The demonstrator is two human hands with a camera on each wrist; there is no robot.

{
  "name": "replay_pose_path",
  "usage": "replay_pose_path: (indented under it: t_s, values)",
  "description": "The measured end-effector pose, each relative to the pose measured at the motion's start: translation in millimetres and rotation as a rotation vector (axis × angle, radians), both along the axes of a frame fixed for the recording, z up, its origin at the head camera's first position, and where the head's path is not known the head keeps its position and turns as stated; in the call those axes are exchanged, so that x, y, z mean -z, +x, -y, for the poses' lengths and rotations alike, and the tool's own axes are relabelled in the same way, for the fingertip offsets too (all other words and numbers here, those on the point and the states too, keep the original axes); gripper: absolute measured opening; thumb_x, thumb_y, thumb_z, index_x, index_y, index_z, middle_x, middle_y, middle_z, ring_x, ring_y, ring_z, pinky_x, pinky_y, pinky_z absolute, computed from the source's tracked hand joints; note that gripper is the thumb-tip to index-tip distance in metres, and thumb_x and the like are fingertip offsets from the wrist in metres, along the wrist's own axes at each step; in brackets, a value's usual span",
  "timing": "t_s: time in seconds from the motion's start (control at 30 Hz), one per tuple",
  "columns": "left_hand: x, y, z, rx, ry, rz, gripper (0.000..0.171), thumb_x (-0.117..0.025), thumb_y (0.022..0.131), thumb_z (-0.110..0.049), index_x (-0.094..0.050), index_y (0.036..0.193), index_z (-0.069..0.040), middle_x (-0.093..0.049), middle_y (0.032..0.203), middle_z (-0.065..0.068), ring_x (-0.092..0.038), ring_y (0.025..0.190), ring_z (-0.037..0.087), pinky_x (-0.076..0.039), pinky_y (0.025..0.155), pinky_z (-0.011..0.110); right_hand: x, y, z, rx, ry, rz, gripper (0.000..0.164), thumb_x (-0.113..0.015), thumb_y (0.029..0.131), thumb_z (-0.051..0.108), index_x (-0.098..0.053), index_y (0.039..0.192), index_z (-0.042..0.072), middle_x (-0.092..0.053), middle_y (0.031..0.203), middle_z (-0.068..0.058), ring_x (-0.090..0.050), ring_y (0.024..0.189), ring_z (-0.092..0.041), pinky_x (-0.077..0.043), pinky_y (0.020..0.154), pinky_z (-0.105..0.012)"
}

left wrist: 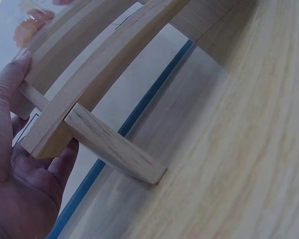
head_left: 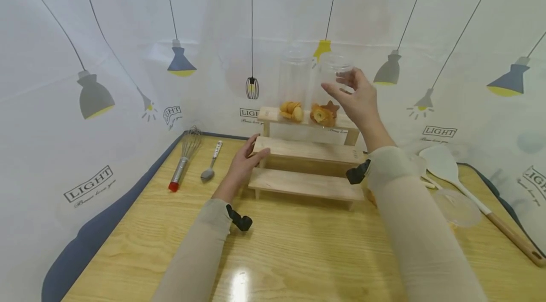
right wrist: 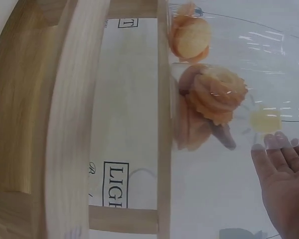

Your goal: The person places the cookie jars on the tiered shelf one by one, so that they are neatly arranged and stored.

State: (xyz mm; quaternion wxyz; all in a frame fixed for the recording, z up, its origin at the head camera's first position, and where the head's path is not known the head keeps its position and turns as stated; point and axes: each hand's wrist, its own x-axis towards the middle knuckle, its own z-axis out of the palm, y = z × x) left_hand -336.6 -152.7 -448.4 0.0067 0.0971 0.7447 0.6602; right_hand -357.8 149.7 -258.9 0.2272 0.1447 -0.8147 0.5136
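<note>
A three-tier wooden shelf rack (head_left: 307, 149) stands on the table. My left hand (head_left: 246, 162) grips the left end of its middle tier, thumb on top and fingers below in the left wrist view. Two tall clear jars stand side by side on the top tier. The left jar (head_left: 294, 77) has chip-like orange pieces at its bottom. In the right jar (head_left: 329, 74) lie brownish-orange cookie-like pieces, one star-shaped. My right hand (head_left: 358, 100) holds this jar near its top, thumb and fingers on opposite sides. The right wrist view shows fingertips (right wrist: 274, 139) at the jar's wall.
On the left lie a whisk (head_left: 183, 162) with a red end and a spoon (head_left: 212, 162). A white spatula (head_left: 443, 164) with a wooden handle lies on the right, beside a clear round lid (head_left: 456, 207). Behind the table hangs a lamp-printed curtain (head_left: 213, 17).
</note>
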Motion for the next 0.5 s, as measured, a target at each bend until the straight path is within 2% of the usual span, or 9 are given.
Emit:
replay_pose_path:
  t_s: [0.23, 0.5]
  values:
    - [2.3, -2.3, 0, 0.004, 0.001, -0.005, 0.082, -0.071, 0.086, -0.062, -0.033, 0.155, -0.042, -0.021, 0.166, -0.008, -0.037, 0.144, 0.031, -0.046, 0.104, 0.048, 12.8, -3.5, 2, 0.009, -0.059, 0.034, 0.085, -0.081, 0.082, 0.051, -0.045, 0.147, 0.01, -0.055, 0.141, -0.01, -0.053, 0.129, -0.017, -0.043, 0.108, -0.034]
    - [1.8, -2.5, 0, -0.001, 0.004, -0.006, 0.082, -0.072, 0.084, -0.064, -0.034, 0.154, -0.044, -0.021, 0.165, -0.009, -0.038, 0.143, 0.029, -0.046, 0.104, 0.048, 29.1, -5.6, 2, 0.014, -0.048, 0.05, 0.089, -0.082, 0.081, 0.05, -0.042, 0.149, 0.009, -0.053, 0.143, -0.009, -0.053, 0.13, -0.018, -0.043, 0.108, -0.035]
